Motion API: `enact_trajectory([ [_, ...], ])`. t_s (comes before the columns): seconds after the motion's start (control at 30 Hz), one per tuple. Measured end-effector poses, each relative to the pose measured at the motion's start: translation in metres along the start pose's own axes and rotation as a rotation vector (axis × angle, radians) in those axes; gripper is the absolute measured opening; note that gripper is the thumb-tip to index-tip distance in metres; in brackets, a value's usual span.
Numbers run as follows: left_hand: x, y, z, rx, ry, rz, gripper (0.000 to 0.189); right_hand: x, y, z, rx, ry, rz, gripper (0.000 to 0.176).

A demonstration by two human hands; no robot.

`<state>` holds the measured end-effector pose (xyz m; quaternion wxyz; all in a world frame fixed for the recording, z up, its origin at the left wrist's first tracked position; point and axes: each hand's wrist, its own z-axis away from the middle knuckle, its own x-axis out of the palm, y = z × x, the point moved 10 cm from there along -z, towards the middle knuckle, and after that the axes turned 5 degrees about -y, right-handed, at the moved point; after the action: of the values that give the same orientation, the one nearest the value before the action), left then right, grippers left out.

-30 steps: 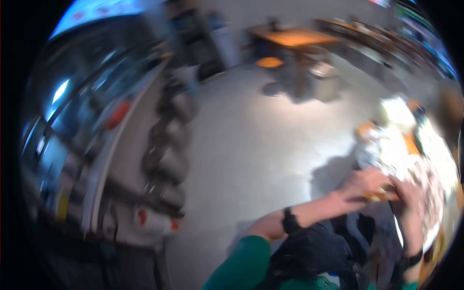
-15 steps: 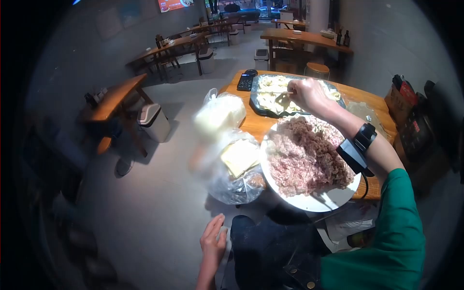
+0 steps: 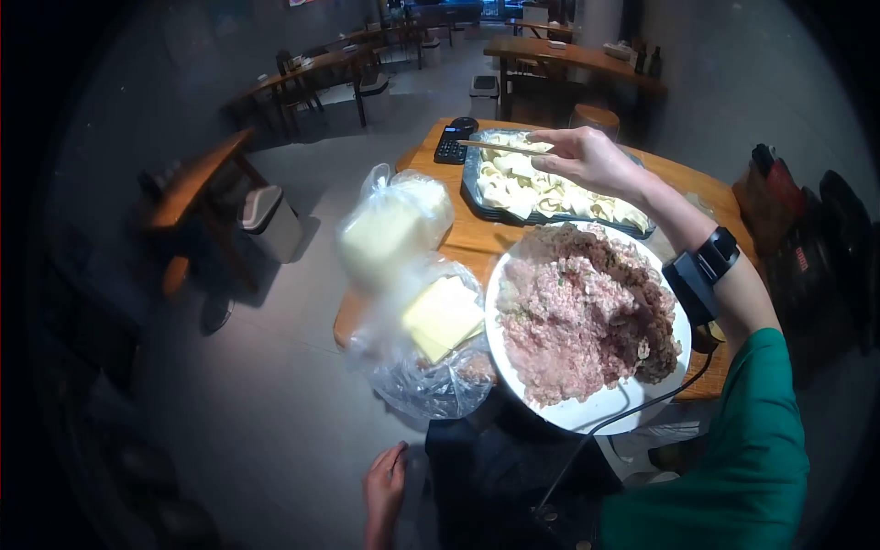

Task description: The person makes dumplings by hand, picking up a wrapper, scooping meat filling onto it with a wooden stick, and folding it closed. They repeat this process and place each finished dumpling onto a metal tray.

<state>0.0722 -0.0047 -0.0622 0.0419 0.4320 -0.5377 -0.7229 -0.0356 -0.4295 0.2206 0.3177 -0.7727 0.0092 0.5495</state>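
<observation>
My right hand [image 3: 591, 160] is closed on a thin wooden stick [image 3: 500, 146], which points left above a dark tray [image 3: 472, 188]. Folded wontons [image 3: 541, 191] crowd the tray. Nearer to me, a white plate [image 3: 587, 417] bears a large mound of minced meat [image 3: 587, 312]. Left of it lies a stack of yellowish square wrappers [image 3: 443, 319] on a clear plastic bag [image 3: 431, 390]. My left hand [image 3: 385, 481] hangs low beside my dark apron, its fingers drawn together with nothing visible in them.
A bag of pale contents [image 3: 394, 225] stands at the table's left edge. A black calculator-like device [image 3: 453, 145] sits beside the tray. A cable [image 3: 632, 408] crosses the plate. Bins [image 3: 270, 220] and other wooden tables [image 3: 568, 62] stand beyond, with dark bags at right.
My right hand has lifted slightly off the wontons, and the stick now shows pointing left. My left hand has dropped lower and its spread fingers have drawn together. The view has shifted.
</observation>
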Motion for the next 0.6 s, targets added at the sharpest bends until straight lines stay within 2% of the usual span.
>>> enact_trajectory([
  [0.03,0.009,-0.004,0.000,0.001,-0.058,-0.011,0.020,0.000,-0.012,0.024,-0.054,-0.036,-0.070,0.041],
  [0.1,0.026,-0.015,0.017,-0.060,-0.172,-0.073,0.022,0.001,-0.024,0.081,0.095,-0.131,-0.179,0.034],
  [0.13,0.031,-0.027,0.029,-0.103,-0.218,-0.129,0.023,0.000,-0.034,0.107,-0.020,-0.097,-0.170,0.032],
  [0.17,0.051,-0.090,0.057,-0.209,-0.245,0.008,0.025,0.007,-0.030,0.133,0.059,-0.138,-0.258,0.030],
  [0.2,0.057,-0.126,0.089,-0.243,-0.246,0.002,0.025,0.015,-0.026,0.158,0.103,-0.137,-0.388,0.029],
  [0.27,0.096,-0.221,0.180,-0.593,-0.536,-0.115,0.033,0.029,-0.023,0.198,0.138,-0.186,-0.359,0.028],
  [0.3,0.119,-0.289,0.239,-0.344,-0.420,-0.260,0.039,0.036,-0.018,0.210,0.208,-0.222,-0.379,0.027],
  [0.33,0.133,-0.328,0.288,-0.116,-0.270,-0.444,0.044,0.042,-0.011,0.220,0.282,-0.250,-0.395,0.027],
  [0.37,0.144,-0.340,0.320,-0.374,-0.442,-0.262,0.044,0.047,-0.013,0.222,0.271,-0.226,-0.471,0.026],
  [0.4,0.155,-0.344,0.345,-0.586,-0.534,-0.154,0.045,0.052,-0.009,0.222,0.297,-0.229,-0.464,0.026],
  [0.43,0.160,-0.344,0.361,-0.710,-0.575,-0.108,0.045,0.058,-0.009,0.218,0.283,-0.244,-0.472,0.025],
  [0.5,0.165,-0.344,0.371,-0.861,-0.618,-0.055,0.045,0.071,-0.008,0.202,0.188,-0.252,-0.469,0.026],
  [0.6,0.164,-0.342,0.362,-0.962,-0.668,-0.010,0.046,0.084,-0.002,0.179,0.303,-0.294,-0.471,0.024],
])
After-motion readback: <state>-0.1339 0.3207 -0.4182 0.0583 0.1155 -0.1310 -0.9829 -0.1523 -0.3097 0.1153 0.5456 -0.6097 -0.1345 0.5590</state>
